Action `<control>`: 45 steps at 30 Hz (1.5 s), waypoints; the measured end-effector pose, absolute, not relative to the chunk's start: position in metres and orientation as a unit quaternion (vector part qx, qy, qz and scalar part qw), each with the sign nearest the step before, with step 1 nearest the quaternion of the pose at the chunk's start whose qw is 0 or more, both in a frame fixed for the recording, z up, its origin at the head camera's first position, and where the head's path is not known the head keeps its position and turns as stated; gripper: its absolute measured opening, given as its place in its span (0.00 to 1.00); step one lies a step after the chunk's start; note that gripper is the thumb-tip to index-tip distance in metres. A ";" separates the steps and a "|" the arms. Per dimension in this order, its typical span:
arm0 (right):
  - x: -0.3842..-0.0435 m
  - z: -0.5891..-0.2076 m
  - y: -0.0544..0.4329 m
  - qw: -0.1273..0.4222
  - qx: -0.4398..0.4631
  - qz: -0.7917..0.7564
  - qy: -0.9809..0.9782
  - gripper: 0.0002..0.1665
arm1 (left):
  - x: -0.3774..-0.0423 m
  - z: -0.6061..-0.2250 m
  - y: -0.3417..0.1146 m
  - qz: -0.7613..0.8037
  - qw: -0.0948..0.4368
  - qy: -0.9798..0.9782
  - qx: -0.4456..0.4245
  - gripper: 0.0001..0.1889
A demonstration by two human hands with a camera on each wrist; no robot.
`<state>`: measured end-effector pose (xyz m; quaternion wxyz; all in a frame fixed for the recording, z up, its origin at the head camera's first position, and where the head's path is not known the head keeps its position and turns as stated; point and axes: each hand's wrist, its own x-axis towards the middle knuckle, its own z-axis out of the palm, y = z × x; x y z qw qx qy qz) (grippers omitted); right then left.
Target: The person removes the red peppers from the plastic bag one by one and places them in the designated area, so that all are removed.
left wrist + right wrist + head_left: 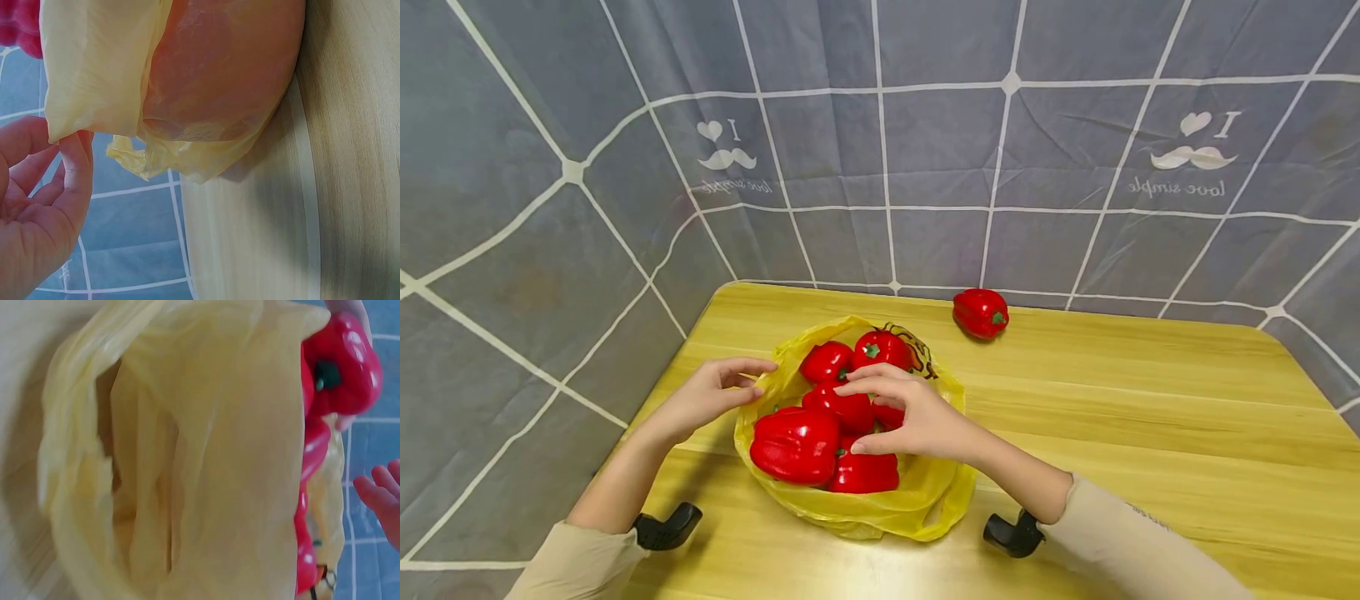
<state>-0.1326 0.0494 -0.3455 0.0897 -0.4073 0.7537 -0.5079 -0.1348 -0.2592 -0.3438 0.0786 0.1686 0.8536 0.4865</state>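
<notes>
Wrist views close beside yellow bag

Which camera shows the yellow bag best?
The head view: it shows nearly all of the yellow bag, with its mouth open and red peppers inside. The left wrist view shows just one side up close, its edge pinched by the left hand. The right wrist view shows another side, with a handle loop.

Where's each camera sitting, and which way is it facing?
Head: on the head, facing forward and down at red peppers in a yellow bag; left hand, right hand and forearms show.
Left wrist: worn there, facing the bag's side; the left hand shows, pinching its edge.
Right wrist: worn there, facing the bag's other side; the right hand and part of the left show.
Both wrist views share the bag.
</notes>
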 end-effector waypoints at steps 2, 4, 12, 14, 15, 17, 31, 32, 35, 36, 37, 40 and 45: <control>-0.132 -0.346 0.044 0.093 -0.417 -0.501 0.753 0.32 | -0.135 -0.343 -0.259 0.485 0.079 0.855 0.169 0.18; -0.131 -0.347 0.039 0.094 -0.423 -0.492 0.755 0.32 | -0.135 -0.343 -0.260 0.484 0.080 0.855 0.168 0.18; -0.126 -0.356 0.027 0.102 -0.445 -0.482 0.748 0.31 | -0.134 -0.344 -0.261 0.480 0.082 0.857 0.165 0.18; -0.125 -0.358 0.026 0.102 -0.447 -0.482 0.747 0.31 | -0.134 -0.344 -0.261 0.480 0.083 0.858 0.162 0.18; -0.125 -0.358 0.026 0.102 -0.449 -0.481 0.746 0.31 | -0.134 -0.344 -0.261 0.480 0.082 0.858 0.162 0.18; -0.123 -0.359 0.025 0.099 -0.453 -0.476 0.747 0.31 | -0.134 -0.345 -0.261 0.480 0.082 0.858 0.161 0.18; -0.123 -0.364 0.020 0.085 -0.460 -0.463 0.753 0.31 | -0.137 -0.349 -0.260 0.480 0.083 0.858 0.164 0.18; -0.123 -0.365 0.020 0.084 -0.460 -0.462 0.753 0.31 | -0.138 -0.350 -0.259 0.480 0.084 0.858 0.164 0.18; -0.122 -0.365 0.019 0.083 -0.461 -0.463 0.753 0.32 | -0.138 -0.350 -0.259 0.479 0.084 0.858 0.165 0.17; -0.122 -0.366 0.018 0.082 -0.462 -0.463 0.752 0.32 | -0.138 -0.350 -0.258 0.479 0.083 0.858 0.164 0.17; -0.122 -0.365 0.018 0.082 -0.463 -0.463 0.751 0.32 | -0.138 -0.350 -0.258 0.480 0.083 0.858 0.163 0.17; -0.122 -0.366 0.016 0.082 -0.467 -0.462 0.750 0.33 | -0.137 -0.348 -0.259 0.480 0.082 0.858 0.164 0.17; -0.122 -0.367 0.015 0.088 -0.463 -0.471 0.746 0.33 | -0.136 -0.346 -0.259 0.483 0.082 0.856 0.166 0.17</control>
